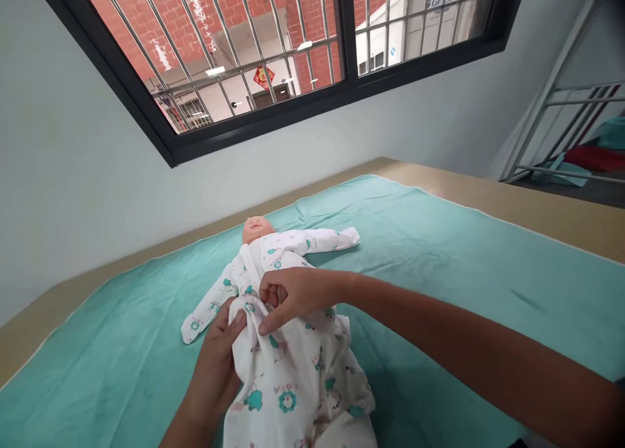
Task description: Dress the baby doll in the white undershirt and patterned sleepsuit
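Gripping front edge of printed garment [288, 376] with left hand [217, 360], thumb on top. Holding right hand [303, 295] at same fold with fingers curled and thumb apart; cannot tell if pinching any cloth. With doll [257, 228] inside garment, face up on green sheet [439, 285] over counter [449, 184], head toward wall [293, 165]. Could drag doll and ruck up sheet by pulling too hard. Could lose edge by loosening left thumb. Could misalign front layers because of bunching near right fingertips.
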A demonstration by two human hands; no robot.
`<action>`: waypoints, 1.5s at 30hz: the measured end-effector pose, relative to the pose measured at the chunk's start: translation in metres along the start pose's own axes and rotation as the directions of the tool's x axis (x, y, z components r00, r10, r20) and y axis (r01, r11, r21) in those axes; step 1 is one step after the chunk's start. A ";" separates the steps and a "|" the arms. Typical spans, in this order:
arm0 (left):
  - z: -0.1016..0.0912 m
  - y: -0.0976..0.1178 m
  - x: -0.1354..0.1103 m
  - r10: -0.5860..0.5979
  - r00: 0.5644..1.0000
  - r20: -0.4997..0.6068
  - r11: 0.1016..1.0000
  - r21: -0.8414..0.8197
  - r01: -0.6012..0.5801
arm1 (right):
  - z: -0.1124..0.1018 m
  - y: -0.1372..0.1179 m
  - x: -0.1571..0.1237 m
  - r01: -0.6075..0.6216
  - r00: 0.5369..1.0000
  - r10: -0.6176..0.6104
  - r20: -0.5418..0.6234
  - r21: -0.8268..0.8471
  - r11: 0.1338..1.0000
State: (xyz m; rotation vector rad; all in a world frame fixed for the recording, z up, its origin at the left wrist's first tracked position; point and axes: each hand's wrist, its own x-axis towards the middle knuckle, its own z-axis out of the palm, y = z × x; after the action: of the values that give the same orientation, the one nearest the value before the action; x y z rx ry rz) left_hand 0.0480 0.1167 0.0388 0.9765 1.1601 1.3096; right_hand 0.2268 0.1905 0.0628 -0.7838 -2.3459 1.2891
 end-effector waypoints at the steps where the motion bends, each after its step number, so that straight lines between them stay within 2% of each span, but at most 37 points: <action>1: -0.001 -0.001 -0.001 -0.023 0.999 -0.022 1.000 -0.004 0.023 | 0.001 0.005 0.004 0.014 1.000 -0.014 -0.002 0.006 1.000; 3: -0.002 -0.002 -0.002 -0.105 0.993 -0.061 0.994 -0.026 0.104 | 0.001 0.014 0.007 0.018 1.000 -0.018 0.013 0.013 1.000; 5: -0.003 -0.003 -0.002 -0.189 0.981 -0.053 0.981 -0.065 0.185 | 0.000 0.021 0.007 0.008 1.000 -0.009 0.021 0.057 0.998; 9: -0.008 -0.004 -0.001 -0.228 0.970 0.083 0.962 -0.133 0.237 | 0.000 0.027 0.002 -0.031 0.998 0.014 0.060 0.288 0.957; 13: -0.017 -0.009 -0.001 -0.233 0.967 0.100 0.965 -0.103 0.243 | 0.003 0.028 -0.003 -0.109 0.993 0.060 0.105 0.558 0.823; 17: -0.026 -0.016 0.003 -0.212 0.969 0.128 0.967 -0.117 0.227 | 0.005 0.028 -0.005 -0.117 0.990 0.017 0.143 0.726 0.677; 21: -0.025 -0.015 0.004 -0.211 0.963 0.168 0.968 -0.100 0.229 | 0.007 0.028 -0.006 -0.122 0.988 0.009 0.152 0.760 0.639; 26: -0.017 -0.007 -0.001 -0.249 0.955 0.164 0.959 -0.094 0.266 | 0.010 0.035 -0.002 -0.065 0.998 0.035 0.057 0.691 0.720; 30: -0.016 -0.006 -0.002 -0.247 0.958 0.147 0.957 -0.117 0.265 | 0.010 0.040 -0.001 -0.035 0.998 -0.004 0.055 0.676 0.736; 34: -0.019 -0.010 0.000 -0.214 0.961 0.176 0.960 -0.145 0.240 | 0.007 0.041 -0.002 -0.044 0.998 -0.001 0.068 0.659 0.751; 39: -0.030 -0.016 0.002 -0.161 0.976 0.144 0.985 -0.037 0.168 | 0.007 0.043 -0.003 -0.067 0.996 0.009 0.087 0.693 0.718; 42: -0.035 -0.016 0.003 -0.120 0.970 0.212 0.991 0.081 0.105 | 0.008 0.044 -0.004 -0.086 0.993 -0.001 0.116 0.749 0.657; 45: -0.036 -0.014 0.003 -0.169 0.922 0.347 0.978 0.172 0.115 | 0.008 0.045 -0.004 -0.103 0.991 -0.006 0.137 0.773 0.626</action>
State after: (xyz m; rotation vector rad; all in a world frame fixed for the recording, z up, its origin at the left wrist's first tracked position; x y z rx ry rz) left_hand 0.0154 0.1157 0.0177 1.1628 1.0298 0.8898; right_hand 0.2388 0.2024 0.0208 -0.4625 -1.5328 2.1903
